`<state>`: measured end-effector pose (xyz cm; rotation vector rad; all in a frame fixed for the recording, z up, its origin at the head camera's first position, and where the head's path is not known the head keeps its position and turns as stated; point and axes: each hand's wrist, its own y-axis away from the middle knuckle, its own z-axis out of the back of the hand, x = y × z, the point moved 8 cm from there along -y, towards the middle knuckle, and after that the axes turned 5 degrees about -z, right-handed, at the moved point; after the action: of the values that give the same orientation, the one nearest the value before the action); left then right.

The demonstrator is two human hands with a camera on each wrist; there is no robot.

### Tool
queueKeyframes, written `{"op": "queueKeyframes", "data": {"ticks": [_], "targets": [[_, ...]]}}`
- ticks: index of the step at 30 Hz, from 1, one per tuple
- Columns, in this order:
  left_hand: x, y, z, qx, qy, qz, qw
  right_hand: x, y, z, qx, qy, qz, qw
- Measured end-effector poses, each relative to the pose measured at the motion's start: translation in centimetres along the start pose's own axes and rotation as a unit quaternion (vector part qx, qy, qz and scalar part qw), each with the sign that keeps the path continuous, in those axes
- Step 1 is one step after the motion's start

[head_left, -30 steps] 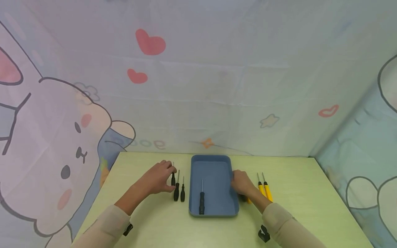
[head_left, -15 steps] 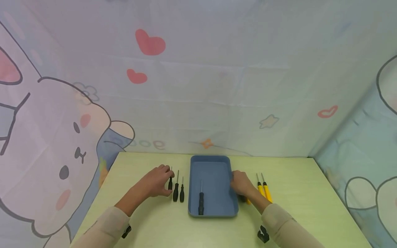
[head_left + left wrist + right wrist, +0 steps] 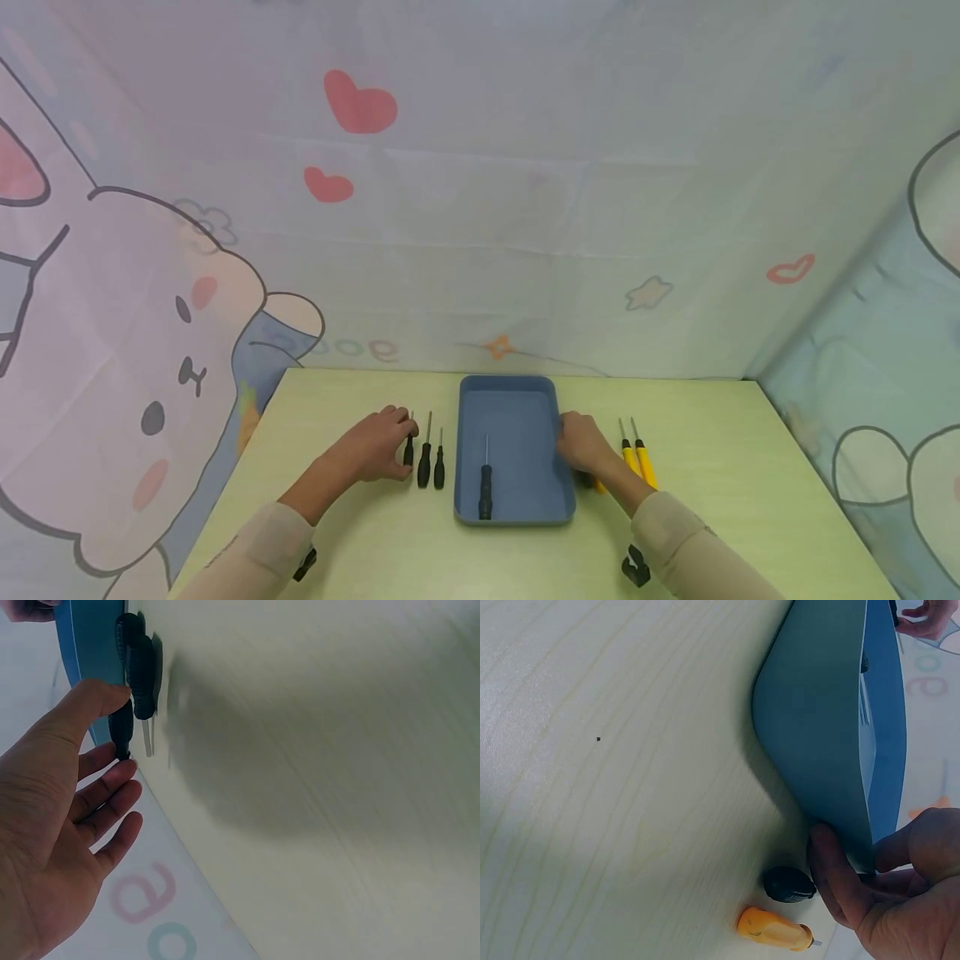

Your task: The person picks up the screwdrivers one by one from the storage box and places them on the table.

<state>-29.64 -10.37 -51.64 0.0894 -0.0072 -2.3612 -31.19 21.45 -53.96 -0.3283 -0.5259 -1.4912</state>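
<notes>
My left hand [image 3: 377, 446] pinches a small black-handled screwdriver [image 3: 408, 452] between thumb and fingertips, its thin shaft pointing away from me. In the left wrist view, the thumb and fingers span that screwdriver's handle [image 3: 121, 729]. Just right of it, two more black screwdrivers [image 3: 424, 467] lie side by side on the table. A blue rectangular tray [image 3: 517, 408] stands in the middle, with one black screwdriver [image 3: 486, 493] lying inside along its left side. My right hand [image 3: 581, 442] grips the tray's right wall, thumb and fingers on either side of the rim.
Two yellow-handled screwdrivers [image 3: 643, 467] lie right of my right wrist. Beneath that wrist, a black handle [image 3: 787, 883] and a yellow handle [image 3: 772, 928] sit close to the tray. A patterned cloth [image 3: 525, 250] hangs behind the table's far edge.
My left hand has drawn the pinched screwdriver slightly left and towards me, away from the two beside it. My right hand has stayed on the tray wall.
</notes>
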Motion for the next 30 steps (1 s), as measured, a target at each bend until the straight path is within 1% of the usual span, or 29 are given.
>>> {"op": "queueKeyframes", "data": {"ticks": [13, 17, 23, 30], "targets": [[0.3, 0.0, -1.3, 0.032, 0.024, 0.028, 0.9988, -0.1, -0.1, 0.0, -0.01, -0.001, 0.01, 1.0], [0.4, -0.1, -1.7, 0.034, 0.032, 0.035, 0.9983, 0.0, -0.1, 0.0, -0.015, 0.0, 0.014, 1.0], [0.5, -0.1, -1.8, 0.037, 0.039, 0.042, 0.9977, -0.1, -0.2, 0.0, -0.02, 0.002, 0.015, 1.0], [0.7, -0.2, -2.4, 0.045, 0.043, 0.047, 0.9969, 0.1, -0.1, 0.1, -0.02, 0.004, 0.02, 1.0]]}}
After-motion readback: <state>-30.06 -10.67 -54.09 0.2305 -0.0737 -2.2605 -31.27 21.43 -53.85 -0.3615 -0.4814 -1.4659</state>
